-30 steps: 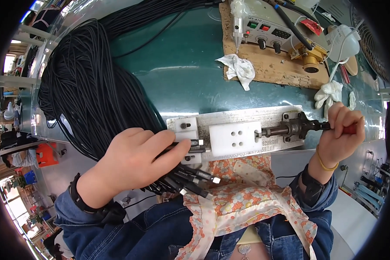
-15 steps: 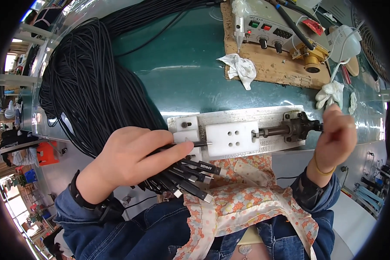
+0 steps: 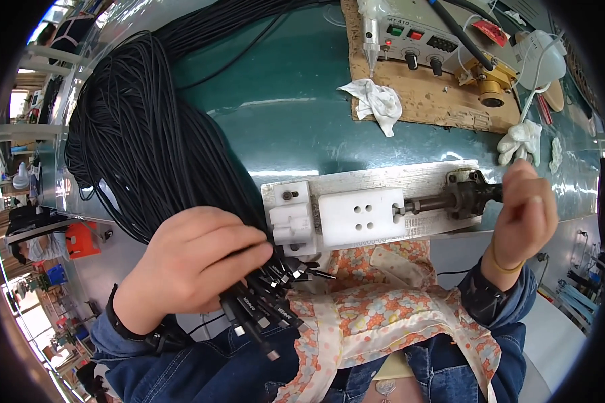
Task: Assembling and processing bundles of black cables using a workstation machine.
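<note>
Taking the large white block as the clock's centre, it sat on a metal plate, a narrow gap from the small white block at nine. At three, my right hand was folded around the end of a dark lever. Between eight and nine, my left hand curled over the black cables, thumb and fingertips close together; whether they pinched one, I couldn't tell. Cable plugs fanned out at seven to eight, beneath that hand. A crumpled cloth lay at twelve, a white glove at two.
</note>
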A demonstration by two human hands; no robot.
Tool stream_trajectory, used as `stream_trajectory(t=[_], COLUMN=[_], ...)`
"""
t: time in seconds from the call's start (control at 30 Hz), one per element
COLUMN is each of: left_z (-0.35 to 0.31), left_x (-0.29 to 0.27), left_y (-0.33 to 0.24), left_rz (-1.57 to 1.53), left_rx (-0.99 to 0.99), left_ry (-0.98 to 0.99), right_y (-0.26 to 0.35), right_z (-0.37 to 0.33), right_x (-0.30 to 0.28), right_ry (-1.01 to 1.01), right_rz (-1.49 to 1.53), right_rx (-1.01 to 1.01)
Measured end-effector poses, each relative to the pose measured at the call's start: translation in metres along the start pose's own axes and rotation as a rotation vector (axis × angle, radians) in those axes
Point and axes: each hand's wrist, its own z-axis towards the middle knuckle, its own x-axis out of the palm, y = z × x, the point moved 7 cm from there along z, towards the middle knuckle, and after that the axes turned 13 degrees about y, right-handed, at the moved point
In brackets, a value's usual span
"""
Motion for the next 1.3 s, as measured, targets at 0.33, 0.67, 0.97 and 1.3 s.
stream_trajectory(t=[0.33,0.67,0.97,1.3], left_z=[0.005,-0.012,-0.002,0.002], left_x=[0.017,0.001,-0.003,0.017], left_y=[0.000,0.008,-0.003,0.000], left_rz=[0.112,-0.082,-0.073,0.114], left_rx=[-0.136,-0.129,0.013,-0.223], left_ry=[0.161,0.135,-0.111,0.204], right_y=[-0.025,0.011,-0.020,0.014], right_z=[-0.007,0.008,-0.007,0.005], right_x=[-0.038,0.035,-0.027,0.019], right_ry=[-0.157,0.361,-0.198,0.197], right_rz=[0.549,-0.361,0.341,-0.379], right_rx=[0.038,-0.078,0.074,-0.099])
